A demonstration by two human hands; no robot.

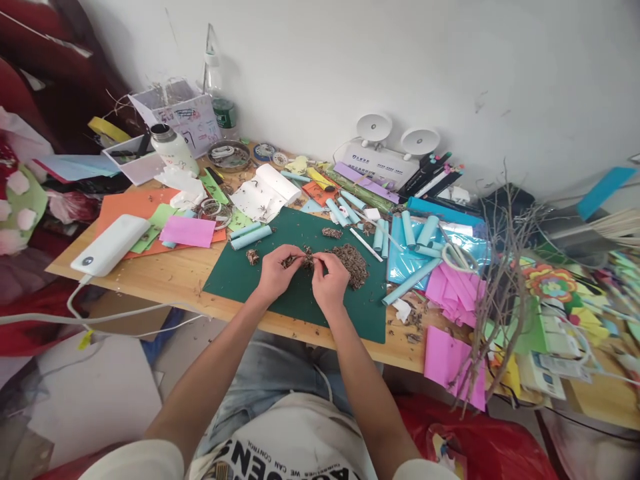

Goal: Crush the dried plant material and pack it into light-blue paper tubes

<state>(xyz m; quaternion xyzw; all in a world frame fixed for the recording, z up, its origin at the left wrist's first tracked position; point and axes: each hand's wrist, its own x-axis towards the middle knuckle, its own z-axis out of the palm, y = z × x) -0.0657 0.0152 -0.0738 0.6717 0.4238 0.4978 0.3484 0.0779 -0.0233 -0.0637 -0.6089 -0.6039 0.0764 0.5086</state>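
Both hands meet over a dark green cutting mat on the wooden table. My left hand is closed in a pinch on a small clump of brown dried plant bits. From the other side my right hand pinches the same clump, fingertips close to the left ones. Beside the right hand lies a loose pile of brown dried bits. A small brown clump rests farther back on the mat, and another clump sits left of my left hand.
Light blue paper rolls lie around the mat's right side. Scissors rest near pink paper. Upright dry twigs stand at the right edge. On the left are a white power bank with a cable and a white bottle.
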